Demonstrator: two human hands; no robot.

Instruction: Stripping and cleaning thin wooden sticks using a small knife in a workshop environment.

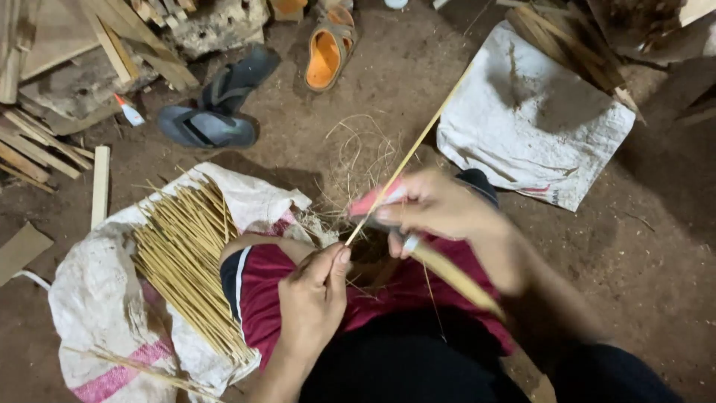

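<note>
Hands: two, both the person's own, over the lap.
Left hand (pixel 313 295): closed narrow, thumb and fingertips pinching the near end of the thin bamboo strip (pixel 409 155).
Right hand (pixel 432 207): wrapped around a knife with a pale wooden handle (pixel 455 277), its blade end blurred against the strip.
Strip count: one in hand; a bundle of many slim sticks (pixel 186 261), too many to count, lies to the left on a white sack (pixel 89 298).
Strip place: between the two hands, passing under the right hand and running on far beyond it.
Strip axis: long axis diagonal, near end at the left hand, far end pointing up and to the right toward a second white sack (pixel 529 119).
Sandals: one dark pair (pixel 216 112), one orange sandal (pixel 327 54), on the far floor.
</note>
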